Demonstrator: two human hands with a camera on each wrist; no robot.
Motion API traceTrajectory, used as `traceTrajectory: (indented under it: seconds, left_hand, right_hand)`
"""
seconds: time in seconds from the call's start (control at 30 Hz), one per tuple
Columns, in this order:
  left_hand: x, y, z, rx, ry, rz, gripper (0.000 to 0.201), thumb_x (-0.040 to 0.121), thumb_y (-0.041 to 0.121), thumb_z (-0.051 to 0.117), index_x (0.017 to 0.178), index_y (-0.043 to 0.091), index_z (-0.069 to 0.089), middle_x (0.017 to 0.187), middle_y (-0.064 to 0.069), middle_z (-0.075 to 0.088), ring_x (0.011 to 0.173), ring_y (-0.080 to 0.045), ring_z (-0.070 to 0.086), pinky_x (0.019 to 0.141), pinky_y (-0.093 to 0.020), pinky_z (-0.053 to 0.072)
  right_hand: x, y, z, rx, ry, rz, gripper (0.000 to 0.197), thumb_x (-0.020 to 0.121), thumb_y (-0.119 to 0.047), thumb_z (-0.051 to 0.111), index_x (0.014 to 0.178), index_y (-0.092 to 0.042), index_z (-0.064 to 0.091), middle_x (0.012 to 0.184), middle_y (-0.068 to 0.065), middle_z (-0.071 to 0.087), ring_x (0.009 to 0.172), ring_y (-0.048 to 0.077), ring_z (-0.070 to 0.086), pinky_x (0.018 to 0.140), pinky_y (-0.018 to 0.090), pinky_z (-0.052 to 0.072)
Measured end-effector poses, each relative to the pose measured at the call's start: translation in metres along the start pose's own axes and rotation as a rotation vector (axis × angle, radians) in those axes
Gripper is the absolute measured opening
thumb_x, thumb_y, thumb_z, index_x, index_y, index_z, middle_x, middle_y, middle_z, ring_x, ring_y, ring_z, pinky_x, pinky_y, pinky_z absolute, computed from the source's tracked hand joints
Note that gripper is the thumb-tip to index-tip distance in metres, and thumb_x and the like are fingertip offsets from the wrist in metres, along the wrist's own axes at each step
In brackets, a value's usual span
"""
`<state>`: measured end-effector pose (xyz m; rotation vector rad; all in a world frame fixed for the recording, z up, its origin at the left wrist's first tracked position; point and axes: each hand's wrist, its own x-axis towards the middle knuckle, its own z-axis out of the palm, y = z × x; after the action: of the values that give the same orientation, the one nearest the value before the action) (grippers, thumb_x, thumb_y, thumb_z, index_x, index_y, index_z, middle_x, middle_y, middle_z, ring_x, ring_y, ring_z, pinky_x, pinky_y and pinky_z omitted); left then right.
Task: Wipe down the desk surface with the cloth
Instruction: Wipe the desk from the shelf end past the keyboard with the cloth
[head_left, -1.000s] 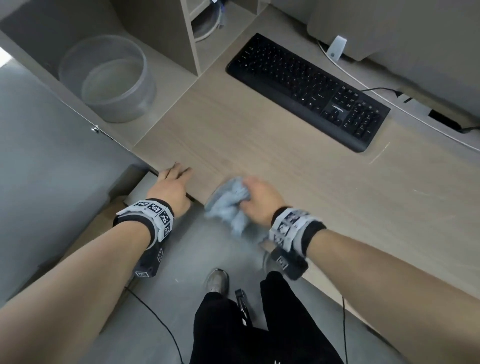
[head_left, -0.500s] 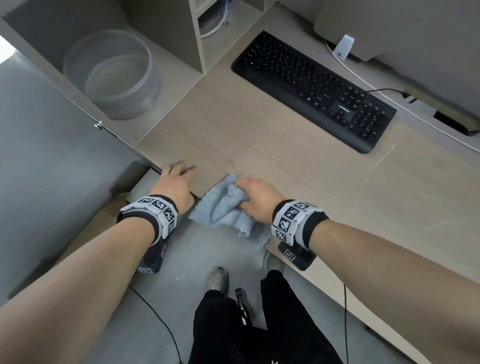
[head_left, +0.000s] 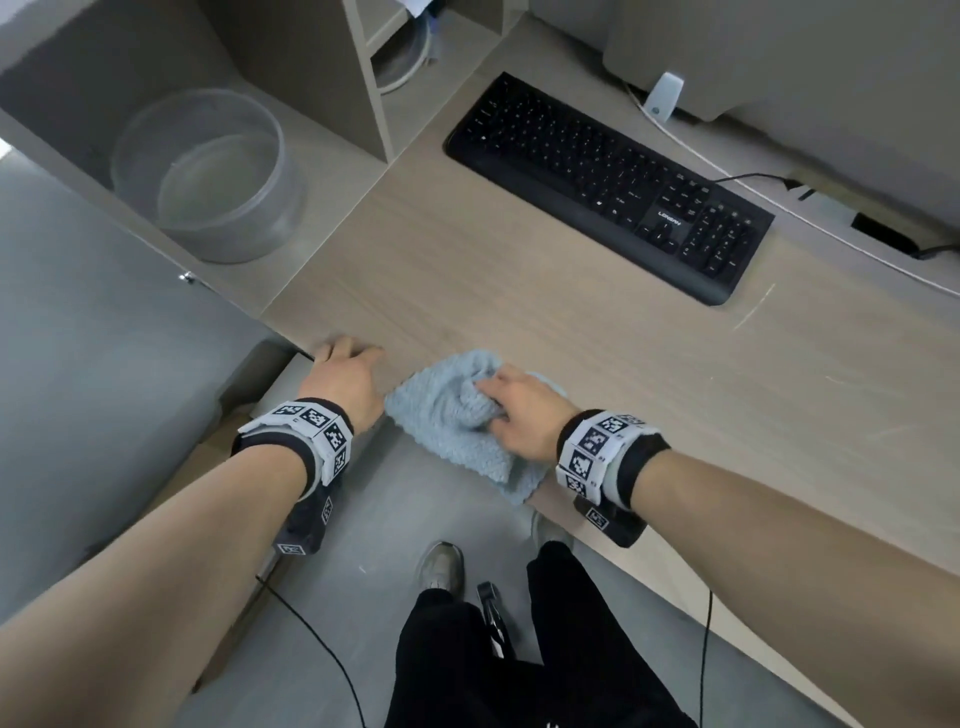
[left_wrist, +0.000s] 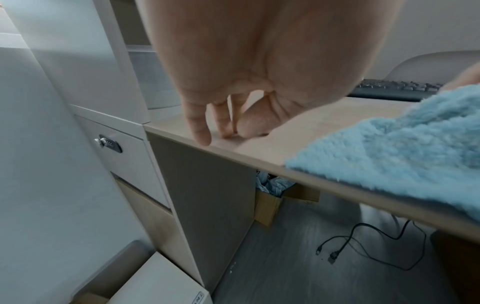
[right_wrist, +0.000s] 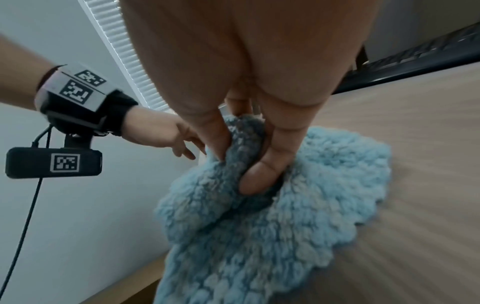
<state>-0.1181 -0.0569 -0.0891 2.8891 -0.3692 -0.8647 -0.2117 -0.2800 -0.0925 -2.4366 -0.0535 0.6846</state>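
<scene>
A fluffy light-blue cloth (head_left: 447, 415) lies on the wooden desk (head_left: 519, 291) at its near edge, one part hanging over the edge. My right hand (head_left: 514, 410) grips a bunched fold of the cloth (right_wrist: 246, 148) between thumb and fingers. My left hand (head_left: 345, 371) rests on the desk's near left corner with its fingers (left_wrist: 200, 127) straight and tips touching the wood, just left of the cloth (left_wrist: 405, 144). It holds nothing.
A black keyboard (head_left: 608, 182) lies at the back of the desk, with white and black cables (head_left: 779, 208) behind it. A clear round container (head_left: 208, 171) sits in the shelf unit at left. Below the desk are a cardboard box (left_wrist: 270, 203) and loose cables (left_wrist: 363, 242).
My right hand has slid the cloth forward from the desk's near edge onto the surface, and the cloth has spread out flatter. The left hand has stayed at the corner.
</scene>
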Motion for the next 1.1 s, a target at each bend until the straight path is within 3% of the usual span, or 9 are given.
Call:
traceTrajectory:
  seconds: [0.1, 0.2, 0.3, 0.43, 0.67, 0.77, 0.93, 1.0, 1.1]
  left_hand:
    - [0.005, 0.023, -0.008, 0.044, 0.001, -0.053, 0.053, 0.08, 0.006, 0.049, 0.133, 0.011, 0.053, 0.139, -0.016, 0.04, 0.133, -0.038, 0.029, 0.11, -0.044, 0.033]
    - [0.01, 0.062, -0.012, 0.103, -0.001, -0.002, 0.053, 0.08, 0.01, 0.051, 0.133, 0.012, 0.05, 0.141, -0.014, 0.039, 0.133, -0.036, 0.031, 0.108, -0.046, 0.034]
    - [0.023, 0.116, -0.01, 0.11, -0.018, 0.145, 0.061, 0.08, 0.012, 0.054, 0.14, 0.015, 0.043, 0.145, -0.011, 0.038, 0.133, -0.033, 0.032, 0.11, -0.045, 0.035]
    - [0.037, 0.192, -0.008, 0.09, -0.026, 0.271, 0.068, 0.08, 0.01, 0.052, 0.146, 0.019, 0.037, 0.155, -0.005, 0.029, 0.14, -0.028, 0.027, 0.116, -0.039, 0.028]
    - [0.074, 0.286, -0.005, 0.154, -0.042, 0.309, 0.076, 0.078, 0.006, 0.049, 0.15, 0.018, 0.028, 0.163, -0.005, 0.015, 0.146, -0.03, 0.02, 0.119, -0.038, 0.023]
    - [0.088, 0.298, -0.004, 0.187, -0.046, 0.279, 0.077, 0.078, 0.005, 0.05, 0.151, 0.017, 0.026, 0.163, -0.006, 0.013, 0.145, -0.031, 0.019, 0.118, -0.04, 0.024]
    - [0.092, 0.3, -0.002, 0.27, -0.083, 0.275, 0.074, 0.078, 0.004, 0.047, 0.148, 0.014, 0.027, 0.16, -0.002, 0.015, 0.144, -0.027, 0.019, 0.117, -0.039, 0.027]
    - [0.09, 0.3, -0.003, 0.297, -0.092, 0.289, 0.073, 0.078, 0.003, 0.046, 0.148, 0.013, 0.027, 0.158, -0.002, 0.017, 0.143, -0.027, 0.019, 0.116, -0.038, 0.029]
    - [0.09, 0.3, -0.01, 0.318, -0.117, 0.301, 0.075, 0.079, 0.003, 0.045, 0.15, 0.013, 0.025, 0.16, -0.001, 0.015, 0.144, -0.026, 0.018, 0.117, -0.036, 0.027]
  right_hand:
    - [-0.017, 0.022, -0.022, 0.064, 0.113, 0.071, 0.037, 0.088, -0.014, 0.055, 0.125, -0.014, 0.056, 0.108, 0.0, 0.044, 0.1, 0.023, 0.053, 0.09, 0.034, 0.045]
    - [-0.04, 0.064, -0.056, 0.111, 0.316, 0.218, 0.045, 0.087, -0.016, 0.057, 0.132, -0.01, 0.053, 0.131, 0.006, 0.048, 0.113, 0.029, 0.055, 0.101, 0.035, 0.043]
    - [-0.074, 0.115, -0.092, 0.159, 0.46, 0.386, 0.049, 0.087, -0.014, 0.058, 0.135, -0.01, 0.052, 0.154, 0.007, 0.036, 0.131, 0.031, 0.047, 0.11, 0.034, 0.035]
    - [-0.109, 0.176, -0.124, 0.254, 0.593, 0.574, 0.046, 0.086, -0.008, 0.055, 0.132, -0.01, 0.049, 0.13, 0.016, 0.056, 0.116, 0.038, 0.055, 0.096, 0.038, 0.045]
    - [-0.117, 0.255, -0.166, 0.271, 0.745, 0.62, 0.065, 0.087, 0.008, 0.043, 0.146, -0.018, 0.037, 0.134, 0.021, 0.047, 0.11, 0.041, 0.055, 0.09, 0.037, 0.044]
    - [-0.106, 0.284, -0.184, 0.268, 0.686, 0.609, 0.064, 0.09, -0.002, 0.05, 0.148, -0.024, 0.035, 0.153, 0.016, 0.032, 0.124, 0.038, 0.051, 0.104, 0.037, 0.04]
    - [-0.09, 0.277, -0.175, 0.098, 0.396, 0.459, 0.062, 0.092, -0.034, 0.059, 0.148, -0.023, 0.035, 0.158, 0.006, 0.025, 0.139, 0.035, 0.032, 0.112, 0.044, 0.029]
    - [-0.085, 0.262, -0.158, -0.042, 0.34, 0.401, 0.058, 0.09, -0.035, 0.06, 0.143, -0.021, 0.043, 0.158, 0.003, 0.025, 0.139, 0.035, 0.027, 0.112, 0.048, 0.029]
    - [-0.088, 0.24, -0.127, -0.192, 0.235, 0.291, 0.055, 0.081, -0.024, 0.066, 0.134, -0.019, 0.051, 0.149, 0.001, 0.036, 0.132, 0.032, 0.033, 0.108, 0.049, 0.035]
